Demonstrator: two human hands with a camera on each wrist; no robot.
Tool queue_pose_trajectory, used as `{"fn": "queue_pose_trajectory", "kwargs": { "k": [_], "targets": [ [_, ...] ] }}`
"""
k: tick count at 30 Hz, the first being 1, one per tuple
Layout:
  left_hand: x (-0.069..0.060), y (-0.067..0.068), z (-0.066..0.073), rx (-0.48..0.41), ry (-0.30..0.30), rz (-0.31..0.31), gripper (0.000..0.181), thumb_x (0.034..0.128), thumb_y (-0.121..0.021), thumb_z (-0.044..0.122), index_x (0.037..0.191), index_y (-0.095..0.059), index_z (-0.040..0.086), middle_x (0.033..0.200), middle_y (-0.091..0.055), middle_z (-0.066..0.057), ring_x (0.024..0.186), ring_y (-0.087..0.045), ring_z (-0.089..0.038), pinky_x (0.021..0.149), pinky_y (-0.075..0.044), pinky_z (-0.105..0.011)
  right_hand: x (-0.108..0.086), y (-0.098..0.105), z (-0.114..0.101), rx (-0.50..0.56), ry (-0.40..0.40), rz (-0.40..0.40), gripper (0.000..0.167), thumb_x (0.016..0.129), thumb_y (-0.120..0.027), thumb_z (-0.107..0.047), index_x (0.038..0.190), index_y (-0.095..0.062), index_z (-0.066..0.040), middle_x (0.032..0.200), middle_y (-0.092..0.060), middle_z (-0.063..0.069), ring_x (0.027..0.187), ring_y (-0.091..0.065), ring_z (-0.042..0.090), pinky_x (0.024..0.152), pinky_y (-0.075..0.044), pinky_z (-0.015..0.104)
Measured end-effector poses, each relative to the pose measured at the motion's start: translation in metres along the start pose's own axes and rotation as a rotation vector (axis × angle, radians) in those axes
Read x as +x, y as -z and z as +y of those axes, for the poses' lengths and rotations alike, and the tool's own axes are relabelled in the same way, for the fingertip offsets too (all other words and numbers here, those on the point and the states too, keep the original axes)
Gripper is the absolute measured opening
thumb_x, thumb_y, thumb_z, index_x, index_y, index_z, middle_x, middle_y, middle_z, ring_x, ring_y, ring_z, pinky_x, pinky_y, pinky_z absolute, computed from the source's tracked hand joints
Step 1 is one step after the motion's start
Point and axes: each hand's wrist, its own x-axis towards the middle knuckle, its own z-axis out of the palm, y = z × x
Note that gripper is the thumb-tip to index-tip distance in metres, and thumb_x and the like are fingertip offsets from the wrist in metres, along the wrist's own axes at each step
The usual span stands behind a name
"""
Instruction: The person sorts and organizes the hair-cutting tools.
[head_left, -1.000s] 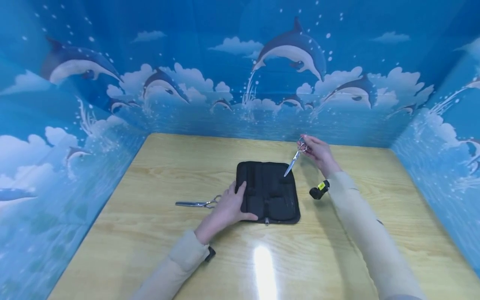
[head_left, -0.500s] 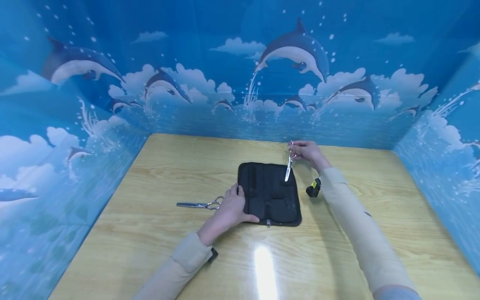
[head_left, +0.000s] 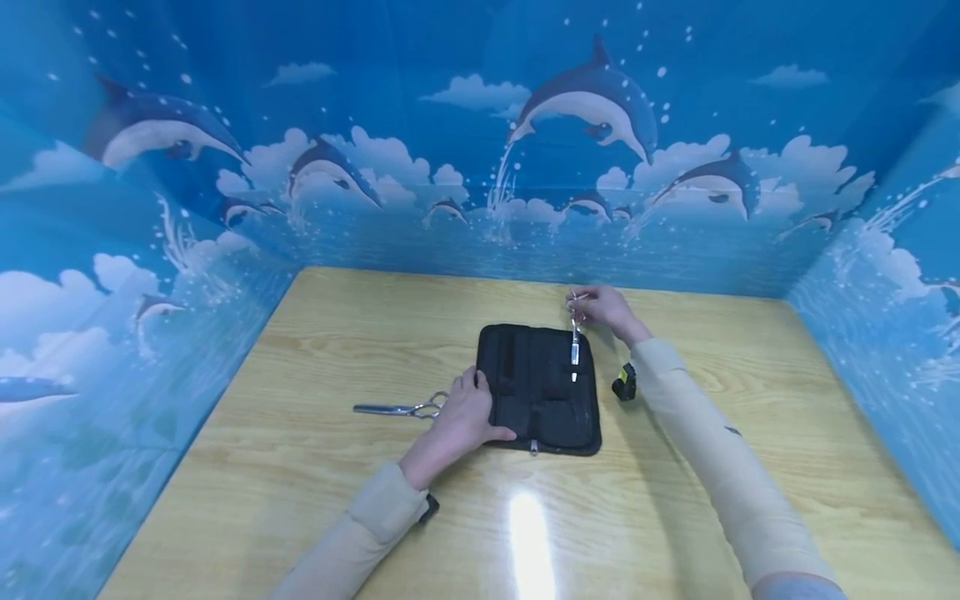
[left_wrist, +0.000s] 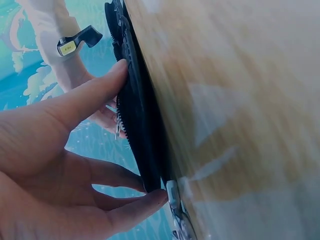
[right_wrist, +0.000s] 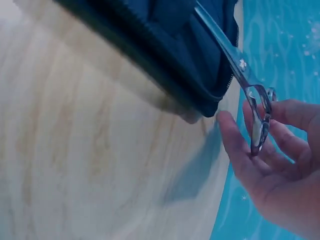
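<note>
An open black zip case lies flat on the wooden table, with straps and pockets inside. My left hand holds its near left corner, thumb along the near edge and fingers at the left edge. The left wrist view shows thumb and fingertips gripping the case's edge. My right hand pinches silver scissors by the finger rings, over the far right edge. Their blades point toward me and pass beneath a strap, the tip showing beyond it. In the right wrist view the blade end is hidden behind dark fabric.
A second pair of silver scissors lies left of the case, its rings partly behind my left hand. A black wrist camera hangs at my right sleeve. Dolphin-printed curtains enclose the table's back and sides.
My right hand has moved left and slightly down in the head view, turning the scissors nearly straight. Their tip has slid from above the case to under its strap. The left hand stays put.
</note>
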Motion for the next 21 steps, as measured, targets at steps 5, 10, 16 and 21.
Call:
{"fn": "queue_pose_trajectory", "kwargs": {
  "k": [5,10,16,21],
  "targets": [
    [0.0007,0.0004,-0.0009,0.051,-0.032,0.019,0.110,0.0743,-0.085,0.055,0.142,-0.041,-0.020,0.148,-0.040,-0.037,0.137,-0.042,-0.047,0.116,-0.038,-0.047,-0.0030,-0.0009,0.0009,-0.255,0.033,0.074,0.034,0.101,-0.064,-0.022,0.127,-0.068,0.000,0.122,-0.069,0.023,0.096,-0.067,0.030,0.087,-0.054,0.042],
    [0.0016,0.0016,-0.0013,0.095,-0.058,0.027,0.110,0.0735,-0.085,0.057,0.138,-0.044,-0.022,0.144,-0.045,-0.037,0.134,-0.045,-0.046,0.114,-0.040,-0.046,-0.0051,-0.0001,0.0020,-0.271,0.027,0.085,0.035,0.101,-0.064,-0.024,0.127,-0.068,-0.001,0.123,-0.068,0.023,0.104,-0.066,0.036,0.093,-0.052,0.048],
    [0.0032,0.0021,-0.0012,0.135,-0.063,0.021,0.110,0.0727,-0.084,0.059,0.137,-0.047,-0.022,0.140,-0.048,-0.035,0.132,-0.046,-0.044,0.114,-0.040,-0.045,-0.0066,0.0011,0.0016,-0.284,0.021,0.054,0.036,0.100,-0.064,-0.025,0.127,-0.067,-0.001,0.123,-0.068,0.024,0.109,-0.064,0.038,0.093,-0.052,0.049],
    [0.0036,0.0027,-0.0005,0.136,-0.054,0.017,0.110,0.0714,-0.085,0.060,0.137,-0.047,-0.021,0.140,-0.049,-0.035,0.131,-0.046,-0.044,0.113,-0.041,-0.044,-0.0098,0.0013,0.0002,-0.349,0.024,0.027,0.035,0.098,-0.068,-0.028,0.123,-0.071,-0.003,0.118,-0.070,0.021,0.105,-0.064,0.035,0.088,-0.053,0.047]
  ]
}}
